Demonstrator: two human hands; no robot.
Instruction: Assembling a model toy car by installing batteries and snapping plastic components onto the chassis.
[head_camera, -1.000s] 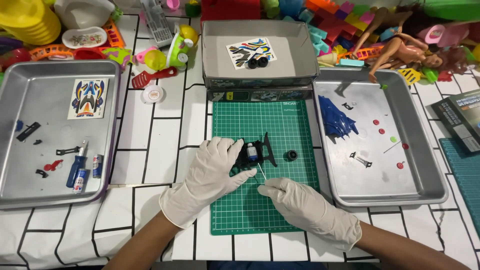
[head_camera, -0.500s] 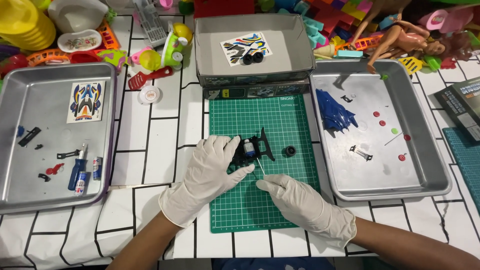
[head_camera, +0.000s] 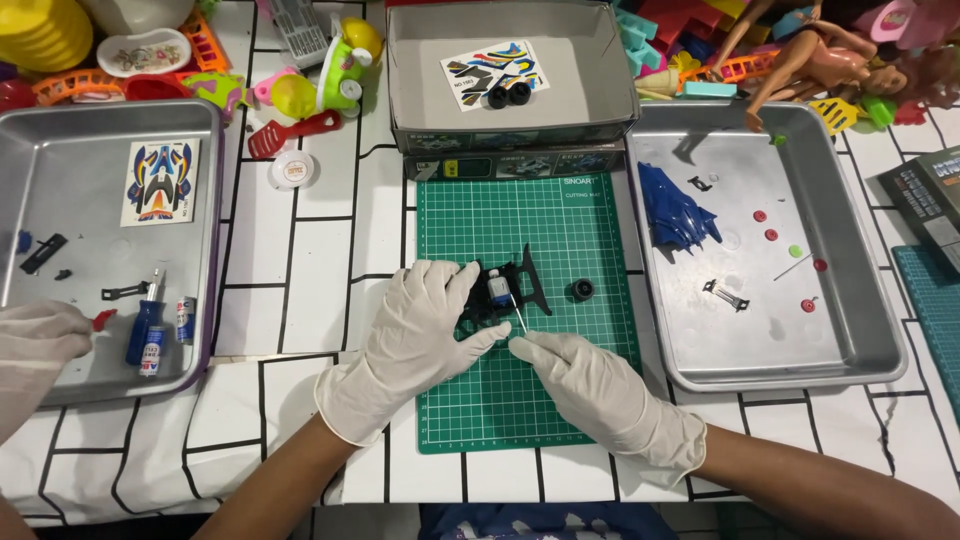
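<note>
Single head-worn camera, looking almost straight down at a white tabletop with black grid lines (head_camera: 300, 250), from the wearer's side so forearms enter from the bottom edge. Close, arm's-reach range. The green gridded cutting mat (head_camera: 520, 400) sits centre frame, a grey metal tray (head_camera: 880, 340) at right, another grey metal tray (head_camera: 60, 375) at left, bright plastic toys along the top edge. No second view to overlap.

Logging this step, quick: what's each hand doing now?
Left hand: gripping the black plastic toy-car chassis.
Right hand: pinching a thin metal rod.
</note>
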